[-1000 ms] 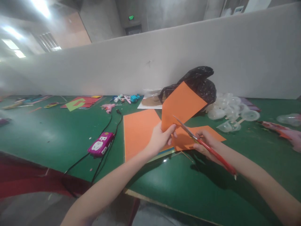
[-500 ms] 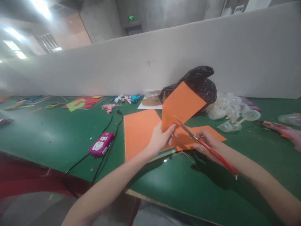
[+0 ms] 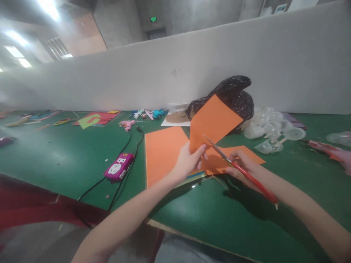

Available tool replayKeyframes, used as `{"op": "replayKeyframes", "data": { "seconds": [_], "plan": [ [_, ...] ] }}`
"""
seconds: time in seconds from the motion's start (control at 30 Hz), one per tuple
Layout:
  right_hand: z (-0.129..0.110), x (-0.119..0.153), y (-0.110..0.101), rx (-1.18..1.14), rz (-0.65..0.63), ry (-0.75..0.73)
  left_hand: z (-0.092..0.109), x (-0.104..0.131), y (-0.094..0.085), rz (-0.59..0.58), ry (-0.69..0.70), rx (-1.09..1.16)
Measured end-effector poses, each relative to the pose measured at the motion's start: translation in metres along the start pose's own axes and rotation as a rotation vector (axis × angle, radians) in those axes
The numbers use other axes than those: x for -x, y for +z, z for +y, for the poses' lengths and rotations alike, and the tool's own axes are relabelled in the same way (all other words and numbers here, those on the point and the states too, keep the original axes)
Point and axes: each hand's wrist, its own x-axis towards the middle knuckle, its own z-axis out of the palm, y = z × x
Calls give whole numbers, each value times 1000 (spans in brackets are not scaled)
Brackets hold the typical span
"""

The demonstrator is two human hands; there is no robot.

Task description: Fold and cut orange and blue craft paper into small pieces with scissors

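My left hand (image 3: 189, 159) pinches the lower left part of an orange paper sheet (image 3: 215, 118), which stands tilted above the table. In my right hand (image 3: 241, 166) is a pair of scissors (image 3: 248, 177) with red handles. The blades point up and left across the sheet's lower edge, their tip near my left thumb. Whether the blades are parted is hard to tell. Beneath both hands lie more orange sheets (image 3: 161, 153), with blue and yellowish edges of other sheets showing under them.
A purple power strip (image 3: 119, 167) with black cords and a pink glue gun (image 3: 127, 125) lie on the green table (image 3: 192, 219) to the left. Behind the paper is a black plastic bag (image 3: 238, 96) against a white partition (image 3: 123, 80). Clear plastic cups (image 3: 270, 129) sit at right.
The view has shifted very slightly. Both hands keep their hold on the paper and the scissors, with no clear movement between them.
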Motion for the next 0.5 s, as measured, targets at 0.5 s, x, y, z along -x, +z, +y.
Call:
{"op": "replayKeyframes", "data": {
  "seconds": [0.5],
  "plan": [
    [-18,1,-9,-23,-76,101,1,0,0,0,-7,17]
  ]
}}
